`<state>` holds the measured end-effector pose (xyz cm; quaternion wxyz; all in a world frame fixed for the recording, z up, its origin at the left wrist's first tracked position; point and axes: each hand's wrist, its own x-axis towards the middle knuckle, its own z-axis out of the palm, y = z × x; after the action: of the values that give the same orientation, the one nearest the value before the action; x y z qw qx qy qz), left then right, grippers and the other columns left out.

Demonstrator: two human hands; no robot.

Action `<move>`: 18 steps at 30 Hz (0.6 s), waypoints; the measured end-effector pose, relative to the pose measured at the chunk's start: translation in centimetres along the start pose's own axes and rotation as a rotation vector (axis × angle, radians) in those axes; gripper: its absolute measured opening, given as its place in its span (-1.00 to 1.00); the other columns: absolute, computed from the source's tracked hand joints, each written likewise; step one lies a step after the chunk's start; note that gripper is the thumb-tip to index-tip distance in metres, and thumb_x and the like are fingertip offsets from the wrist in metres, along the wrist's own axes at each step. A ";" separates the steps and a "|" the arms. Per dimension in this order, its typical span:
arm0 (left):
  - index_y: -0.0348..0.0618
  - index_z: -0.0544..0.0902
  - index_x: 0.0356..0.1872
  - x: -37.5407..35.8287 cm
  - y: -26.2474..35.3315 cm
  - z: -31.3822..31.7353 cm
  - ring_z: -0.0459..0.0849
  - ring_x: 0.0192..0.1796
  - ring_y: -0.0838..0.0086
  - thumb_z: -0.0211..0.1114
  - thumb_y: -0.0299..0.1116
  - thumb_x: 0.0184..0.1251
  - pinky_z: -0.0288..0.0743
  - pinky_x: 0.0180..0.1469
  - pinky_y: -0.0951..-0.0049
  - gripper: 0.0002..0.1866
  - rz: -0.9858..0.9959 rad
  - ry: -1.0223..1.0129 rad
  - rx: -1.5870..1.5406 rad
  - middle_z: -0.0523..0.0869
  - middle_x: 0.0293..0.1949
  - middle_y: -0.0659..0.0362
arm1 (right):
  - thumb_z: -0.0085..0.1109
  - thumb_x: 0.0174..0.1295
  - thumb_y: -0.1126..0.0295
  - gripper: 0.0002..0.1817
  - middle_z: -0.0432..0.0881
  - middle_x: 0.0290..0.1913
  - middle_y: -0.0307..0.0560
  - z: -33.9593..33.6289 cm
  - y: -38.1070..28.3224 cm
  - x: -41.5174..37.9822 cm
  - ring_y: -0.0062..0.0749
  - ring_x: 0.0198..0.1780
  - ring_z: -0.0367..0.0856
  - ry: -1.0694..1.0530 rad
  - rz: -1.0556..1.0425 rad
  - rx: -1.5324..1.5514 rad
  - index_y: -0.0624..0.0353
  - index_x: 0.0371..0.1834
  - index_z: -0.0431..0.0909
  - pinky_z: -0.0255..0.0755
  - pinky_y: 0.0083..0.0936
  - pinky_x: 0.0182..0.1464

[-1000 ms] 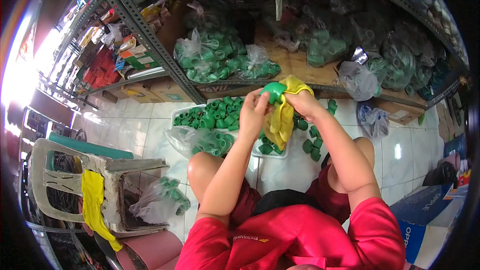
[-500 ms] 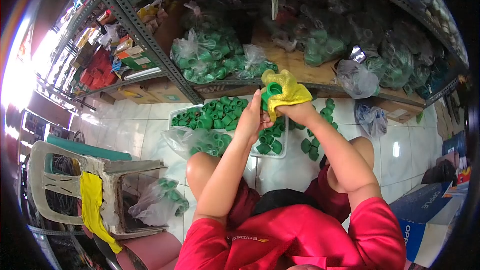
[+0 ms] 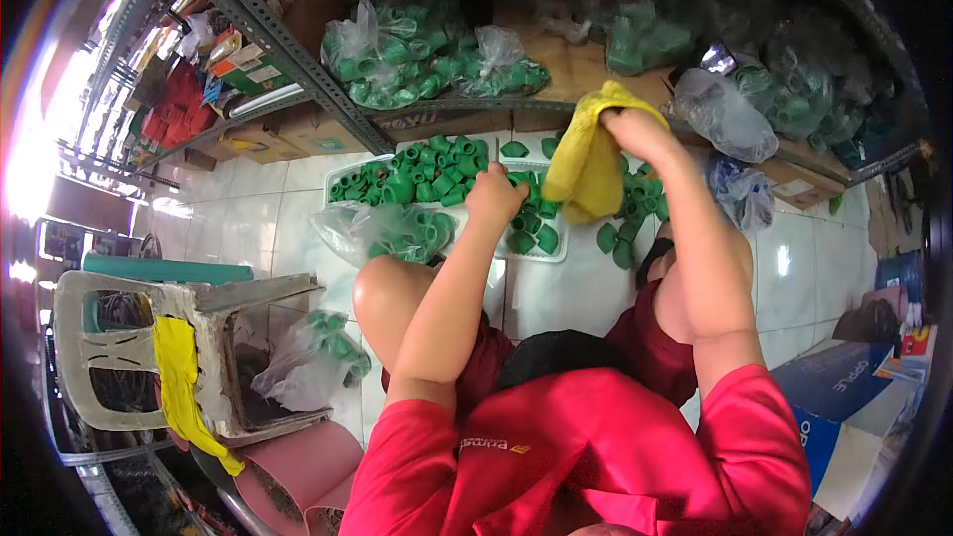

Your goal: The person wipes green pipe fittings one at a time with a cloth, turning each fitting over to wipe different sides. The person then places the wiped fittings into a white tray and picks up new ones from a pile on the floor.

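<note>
My right hand (image 3: 640, 136) is closed on a yellow cloth (image 3: 586, 169), which hangs from the fingers above the right part of a white tray (image 3: 556, 250). My left hand (image 3: 493, 199) is over the middle of that tray, its fingers curled. Green pipe fittings (image 3: 437, 169) lie heaped in the tray, and some show right beside the left fingertips. Whether the left hand holds one of them is hidden. More green fittings (image 3: 623, 243) lie on the floor to the right of the tray.
A clear plastic bag of green fittings (image 3: 382, 233) rests against the tray's front. Bagged fittings (image 3: 387, 60) fill the metal shelf ahead. A worn plastic chair (image 3: 109, 347) stands left, with a yellow cloth (image 3: 179, 377) over it. A blue and white box (image 3: 829, 397) is at right.
My hands have come apart. The left has lowered toward the tray, and the fitting it held against the cloth no longer shows clearly. The right has moved up and right with the cloth, now hanging loose.
</note>
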<state>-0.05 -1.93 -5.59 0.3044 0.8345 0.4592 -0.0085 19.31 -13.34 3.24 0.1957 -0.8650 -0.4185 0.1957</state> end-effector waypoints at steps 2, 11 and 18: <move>-0.21 0.36 0.00 0.2 -0.1 0.5 0.50 -0.01 0.06 0.25 0.00 -0.04 0.40 -0.02 0.19 -0.37 -0.002 0.025 -0.001 0.46 0.00 -0.13 | -0.26 0.19 0.01 -0.49 0.47 -0.01 0.17 -1.0 0.6 -0.3 -0.04 0.04 0.42 0.075 -0.011 -0.003 0.19 -0.08 0.49 0.25 -0.30 0.07; -0.25 0.47 -0.04 0.1 1.8 0.1 0.54 -0.04 0.20 0.23 0.10 0.02 0.39 0.00 0.31 -0.37 0.241 -0.165 -0.178 0.57 -0.09 -0.04 | -0.28 0.21 0.04 -0.50 0.52 -0.16 0.26 -1.8 -0.4 -1.3 -0.07 -0.09 0.49 0.066 0.018 0.305 0.27 -0.16 0.48 0.34 -0.31 -0.07; -0.17 0.55 -0.26 -0.9 3.4 0.4 0.58 -0.36 0.57 0.05 -0.11 0.30 0.42 -0.39 0.61 -0.68 0.165 -0.378 -0.826 0.63 -0.34 0.18 | -0.19 0.27 0.10 -0.56 0.55 -0.15 -0.14 -0.4 -3.4 -2.5 -0.48 -0.21 0.56 -0.211 -0.001 0.699 0.23 -0.01 0.41 0.49 -0.58 -0.24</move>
<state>2.21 -4.18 -3.95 0.6896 0.6607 0.2927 0.0473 15.88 -13.52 5.73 0.4357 -0.7207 -0.3445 0.4149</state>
